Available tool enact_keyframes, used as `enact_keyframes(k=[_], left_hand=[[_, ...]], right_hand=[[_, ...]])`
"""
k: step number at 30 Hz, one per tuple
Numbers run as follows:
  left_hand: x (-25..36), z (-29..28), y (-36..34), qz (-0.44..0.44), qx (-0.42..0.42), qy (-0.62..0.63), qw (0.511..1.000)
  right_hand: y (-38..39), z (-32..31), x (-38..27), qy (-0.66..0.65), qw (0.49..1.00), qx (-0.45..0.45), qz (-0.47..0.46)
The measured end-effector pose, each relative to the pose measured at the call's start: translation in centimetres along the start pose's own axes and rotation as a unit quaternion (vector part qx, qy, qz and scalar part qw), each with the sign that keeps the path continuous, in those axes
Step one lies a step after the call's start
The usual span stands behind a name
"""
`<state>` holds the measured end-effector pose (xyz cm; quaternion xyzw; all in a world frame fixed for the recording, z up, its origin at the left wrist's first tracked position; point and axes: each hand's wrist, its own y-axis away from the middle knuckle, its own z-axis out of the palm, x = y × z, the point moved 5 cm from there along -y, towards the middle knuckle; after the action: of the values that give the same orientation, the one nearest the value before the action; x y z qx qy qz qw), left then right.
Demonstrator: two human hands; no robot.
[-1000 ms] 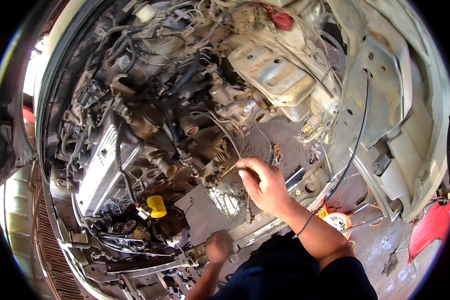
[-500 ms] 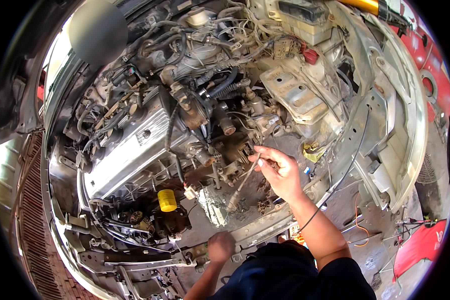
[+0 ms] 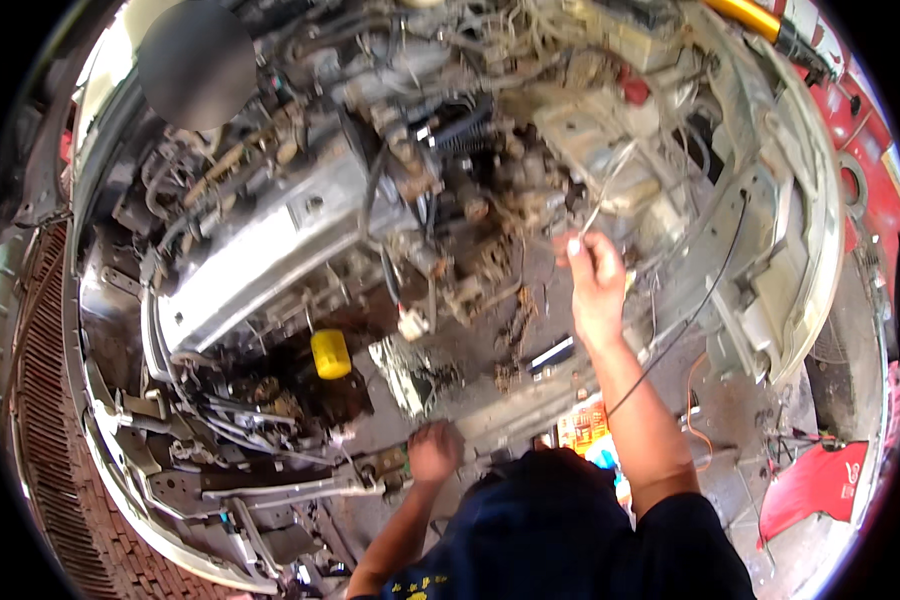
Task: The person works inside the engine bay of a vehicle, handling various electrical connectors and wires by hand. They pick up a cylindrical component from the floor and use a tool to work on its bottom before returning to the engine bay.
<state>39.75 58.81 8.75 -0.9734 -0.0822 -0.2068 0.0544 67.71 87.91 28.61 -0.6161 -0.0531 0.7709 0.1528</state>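
In my right hand [image 3: 596, 275], a thin, light-coloured stick [image 3: 597, 210] is pinched between thumb and fingers. It points up and away over the pale battery tray area on the right of the engine bay, its far end smeared by motion. My left hand [image 3: 436, 450] is curled closed at the front crossmember [image 3: 500, 432]; whatever its fingers may hold is hidden. Ahead of it lies a crumpled silvery piece [image 3: 402, 378]. A yellow oil filter [image 3: 331, 354] sits to the left, below the engine's shiny valve cover [image 3: 260, 250].
A loose white connector [image 3: 413, 322] hangs on a cable by the engine. A black cable [image 3: 705, 300] runs down the right side past my forearm. Beneath the front edge is an orange printed package [image 3: 583, 425]. Red cloth [image 3: 815, 495] lies at the lower right.
My right hand has moved up and a little right, away from the gap before the engine. The stick, which pointed down toward me, now points up and away. My left hand stays at the crossmember.
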Motion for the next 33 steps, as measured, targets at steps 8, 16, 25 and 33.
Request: enact_keyframes(k=[8, 16, 25, 33], left_hand=[[-0.1, -0.8, -0.2, -0.002, 0.013, 0.019, 1.0], [-0.1, -0.7, -0.5, -0.01, 0.005, 0.025, 1.0], [-0.8, 0.0, -0.3, -0.018, 0.004, 0.016, 1.0], [-1.1, 0.2, -0.2, -0.013, -0.011, 0.033, 0.999]], right_hand=[[-1.3, 1.3, -0.9, 0.008, 0.997, -0.068, 0.035], [-0.1, 2.0, -2.2, 0.049, 0.993, -0.103, 0.022], [-0.1, 2.5, -3.1, 0.06, 0.99, -0.123, 0.028], [0.5, 2.4, -3.3, 0.087, 0.985, -0.139, 0.047]])
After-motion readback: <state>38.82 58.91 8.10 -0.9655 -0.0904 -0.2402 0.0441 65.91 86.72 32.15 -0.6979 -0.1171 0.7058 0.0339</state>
